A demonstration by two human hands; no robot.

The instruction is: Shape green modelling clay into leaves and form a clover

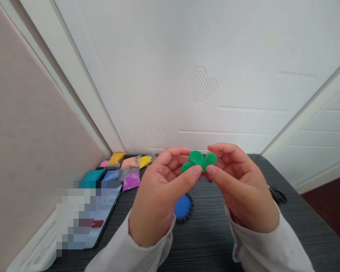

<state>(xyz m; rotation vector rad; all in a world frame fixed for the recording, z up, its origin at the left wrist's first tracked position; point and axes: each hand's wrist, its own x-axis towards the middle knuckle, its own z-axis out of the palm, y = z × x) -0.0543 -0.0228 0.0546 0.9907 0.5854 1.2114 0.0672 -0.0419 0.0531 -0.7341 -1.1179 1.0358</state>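
Three green lobes [196, 158], thumb-pinched by left hand [155, 200] and right hand [245, 194], other fingers loosely curled, seem to me mid-joining, needing gentle pressure next.

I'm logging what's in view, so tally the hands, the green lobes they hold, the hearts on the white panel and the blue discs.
Hands: 2 (left hand, right hand)
Green lobes: 3 (top lobe, left lobe, right lobe)
Hearts: 2 (larger heart, smaller heart)
Blue disc, partly hidden: 1
Total: 8
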